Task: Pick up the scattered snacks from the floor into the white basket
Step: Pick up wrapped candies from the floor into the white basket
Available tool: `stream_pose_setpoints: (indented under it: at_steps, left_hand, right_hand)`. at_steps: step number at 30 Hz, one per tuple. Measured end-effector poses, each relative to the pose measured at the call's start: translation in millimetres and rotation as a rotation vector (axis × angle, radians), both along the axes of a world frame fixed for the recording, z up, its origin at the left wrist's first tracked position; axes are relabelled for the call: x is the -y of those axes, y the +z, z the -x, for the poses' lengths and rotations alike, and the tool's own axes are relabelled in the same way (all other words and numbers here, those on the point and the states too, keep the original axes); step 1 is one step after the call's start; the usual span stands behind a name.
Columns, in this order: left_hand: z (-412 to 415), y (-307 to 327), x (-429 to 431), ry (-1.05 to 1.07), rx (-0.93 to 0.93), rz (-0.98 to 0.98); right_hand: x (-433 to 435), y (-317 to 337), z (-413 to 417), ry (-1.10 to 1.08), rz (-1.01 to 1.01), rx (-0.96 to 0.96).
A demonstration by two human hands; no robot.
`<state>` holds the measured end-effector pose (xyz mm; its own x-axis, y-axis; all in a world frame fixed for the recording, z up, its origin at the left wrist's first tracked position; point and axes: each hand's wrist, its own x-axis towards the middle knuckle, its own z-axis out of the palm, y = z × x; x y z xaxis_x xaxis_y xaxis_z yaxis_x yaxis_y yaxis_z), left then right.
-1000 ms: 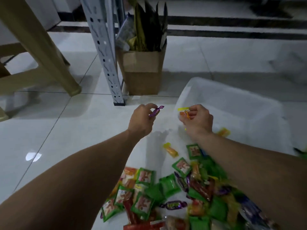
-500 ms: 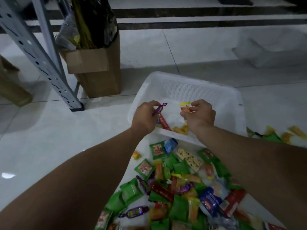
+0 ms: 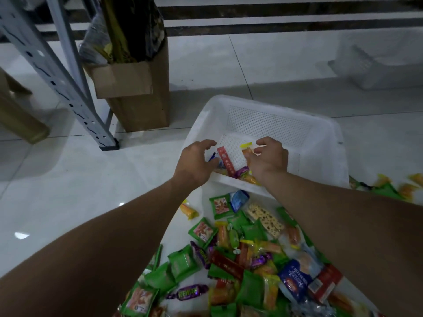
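1. Far left: a tan table leg (image 3: 20, 120) stands on the tiled floor (image 3: 68, 191). Beside it is a grey perforated shelf post (image 3: 57, 83), then an open cardboard box (image 3: 137, 94) holding dark packets.

2. Left hand (image 3: 196, 163): positioned over the near left corner of the white basket (image 3: 320, 133). The fingers are spread and loosely curved, and grip nothing. A blue wrapper (image 3: 214, 157) shows just beyond the fingertips.

3. Basket contents: a red stick packet (image 3: 225, 161) lies on the perforated bottom between the two hands. A purple candy (image 3: 241, 172) and an orange packet (image 3: 251, 179) lie against the near wall.

4. Right hand (image 3: 270, 157): positioned above the basket interior. The fingers are curled, and the fingertips pinch an orange snack (image 3: 246, 152) with a yellow end.

5. Scattered snacks (image 3: 240, 259): most lie heaped on the floor in front of the basket, between and under the forearms. Green packets predominate, with purple, red, blue and orange ones mixed in. One orange candy (image 3: 188, 210) lies apart at the left edge.

6. Right: a few more packets (image 3: 389, 186) lie beside the basket. A second pale basket (image 3: 377, 65), blurred, stands well apart at the upper right.
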<state>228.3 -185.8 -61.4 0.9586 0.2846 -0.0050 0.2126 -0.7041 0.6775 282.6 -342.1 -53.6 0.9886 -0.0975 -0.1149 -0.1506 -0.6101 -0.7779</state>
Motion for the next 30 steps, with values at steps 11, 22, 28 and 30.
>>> stream_pose_setpoints:
  at_steps: [11,22,28,30]
  left_hand:
    - [64,33,-69,0.143,0.059,0.013]
    - [206,11,-173,0.438,-0.086,0.006]
    - [277,-19,-182,0.529,-0.213,0.034]
    - [296,-28,-181,0.550,-0.232,0.054]
  right_hand:
    - [-76,30,50,0.366,0.047,0.087]
    - [-172,8,126,0.781,0.109,-0.044]
    - [-197,-25,169,1.059,0.280,-0.147]
    - [-202,-34,179,1.120,0.364,-0.148]
